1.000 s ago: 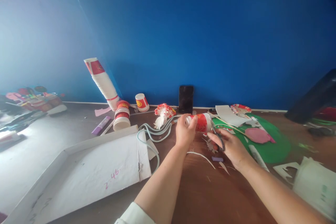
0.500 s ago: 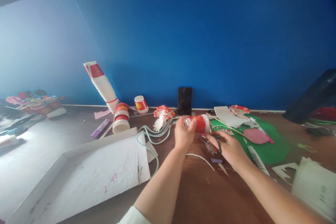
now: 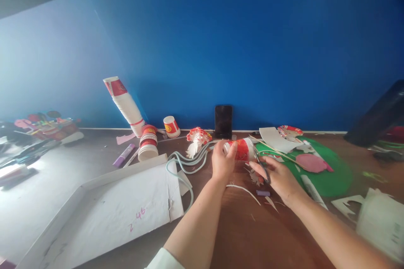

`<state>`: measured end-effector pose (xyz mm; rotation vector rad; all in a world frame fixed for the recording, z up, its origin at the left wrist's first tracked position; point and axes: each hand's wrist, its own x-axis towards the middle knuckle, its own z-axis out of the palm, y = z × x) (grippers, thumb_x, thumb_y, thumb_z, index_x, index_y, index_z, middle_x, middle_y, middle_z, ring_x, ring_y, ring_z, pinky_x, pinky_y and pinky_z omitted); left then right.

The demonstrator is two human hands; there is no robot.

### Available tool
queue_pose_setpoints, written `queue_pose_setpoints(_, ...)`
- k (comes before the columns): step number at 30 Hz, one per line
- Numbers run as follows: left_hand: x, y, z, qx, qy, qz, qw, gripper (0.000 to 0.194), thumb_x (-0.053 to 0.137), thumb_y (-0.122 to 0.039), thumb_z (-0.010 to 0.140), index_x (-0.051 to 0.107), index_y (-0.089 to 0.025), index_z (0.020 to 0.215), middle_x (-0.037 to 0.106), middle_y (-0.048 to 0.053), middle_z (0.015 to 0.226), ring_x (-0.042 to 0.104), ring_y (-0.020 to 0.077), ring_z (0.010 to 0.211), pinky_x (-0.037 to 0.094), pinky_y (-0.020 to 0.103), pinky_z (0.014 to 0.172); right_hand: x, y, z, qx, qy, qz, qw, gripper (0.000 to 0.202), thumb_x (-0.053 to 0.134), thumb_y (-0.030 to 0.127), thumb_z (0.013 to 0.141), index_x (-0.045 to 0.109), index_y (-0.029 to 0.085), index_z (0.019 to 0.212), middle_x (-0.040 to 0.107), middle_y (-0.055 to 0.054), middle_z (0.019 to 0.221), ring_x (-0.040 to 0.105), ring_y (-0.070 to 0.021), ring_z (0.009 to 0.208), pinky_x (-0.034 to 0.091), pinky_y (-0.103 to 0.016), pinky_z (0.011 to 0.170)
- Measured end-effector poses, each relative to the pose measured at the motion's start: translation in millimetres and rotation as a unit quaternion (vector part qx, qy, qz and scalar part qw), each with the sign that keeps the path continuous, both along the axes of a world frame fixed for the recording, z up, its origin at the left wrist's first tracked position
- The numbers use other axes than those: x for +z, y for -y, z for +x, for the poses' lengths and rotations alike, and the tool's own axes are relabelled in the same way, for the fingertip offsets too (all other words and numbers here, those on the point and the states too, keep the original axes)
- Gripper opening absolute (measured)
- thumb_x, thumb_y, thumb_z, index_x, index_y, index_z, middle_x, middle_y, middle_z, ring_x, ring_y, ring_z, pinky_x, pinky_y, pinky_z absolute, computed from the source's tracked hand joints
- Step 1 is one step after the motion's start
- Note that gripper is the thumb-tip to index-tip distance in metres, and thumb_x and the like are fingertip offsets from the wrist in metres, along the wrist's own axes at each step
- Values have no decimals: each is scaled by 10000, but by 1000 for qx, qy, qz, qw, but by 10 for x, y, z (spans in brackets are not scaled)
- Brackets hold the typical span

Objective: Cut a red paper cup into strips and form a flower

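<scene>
A red and white paper cup (image 3: pixel 243 150) lies sideways in my left hand (image 3: pixel 222 160), whose fingers and thumb wrap round it. My right hand (image 3: pixel 274 175) is closed on a pair of scissors (image 3: pixel 265 170) with dark handles. The blades reach up beside the cup's right end; whether they touch its edge I cannot tell. Below the hands lie paper scraps (image 3: pixel 255 178), a purple cap (image 3: pixel 263 193) and the end of a pale cord (image 3: pixel 244 189).
At left stands a white box lid (image 3: pixel 110 214) near a leaning stack of paper cups (image 3: pixel 128 107) and a purple glue stick (image 3: pixel 124 155). A phone (image 3: pixel 223 122) leans on the blue partition (image 3: pixel 236 42). Green paper (image 3: pixel 334 172) with a pink cutout (image 3: pixel 311 162) lies at right.
The whole view has shifted slightly, so things sit a little further right. My right hand and the scissors have moved slightly right; my left hand keeps its hold on the cup.
</scene>
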<state>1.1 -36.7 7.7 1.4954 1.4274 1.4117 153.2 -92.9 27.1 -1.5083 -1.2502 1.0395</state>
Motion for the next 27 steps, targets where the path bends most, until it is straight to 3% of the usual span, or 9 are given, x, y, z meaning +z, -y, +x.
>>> queue_pose_setpoints(7,41,18,0,-3,-29,-2,1000,410,552,-523,828,627,-221,1094,653,48,899,587,190,852,438,321,823,-40,-17,32,3,61,23,998,322,690,538,682,628,243,794,617,15,550,545,-175,521,379,-277,486)
queue_pose_setpoints(13,38,15,6,4,-30,0,1000,374,544,-513,834,639,-219,1044,637,32,836,589,180,815,439,310,809,-173,-45,95,-11,174,66,982,323,672,498,697,643,268,921,687,0,681,610,-202,613,410,-286,537)
queue_pose_setpoints(17,34,12,6,4,-22,0,1000,381,548,-512,831,638,-207,1042,641,36,839,590,181,816,441,314,809,-154,-37,100,-20,213,59,975,293,672,497,701,645,277,893,659,7,624,585,-199,578,382,-287,509)
queue_pose_setpoints(22,14,5,-2,0,-7,1,1000,405,545,-521,833,620,-212,1084,659,45,896,601,182,843,448,317,817,-35,-10,29,5,70,25,997,317,687,533,691,623,243,800,592,22,530,528,-164,477,376,-281,467)
queue_pose_setpoints(27,-11,0,-11,-6,19,0,1000,420,551,-512,835,594,-220,1133,667,61,996,608,186,893,457,315,822,61,28,-25,23,-57,-15,998,354,685,539,696,572,205,733,552,32,546,475,-107,444,310,-232,412)
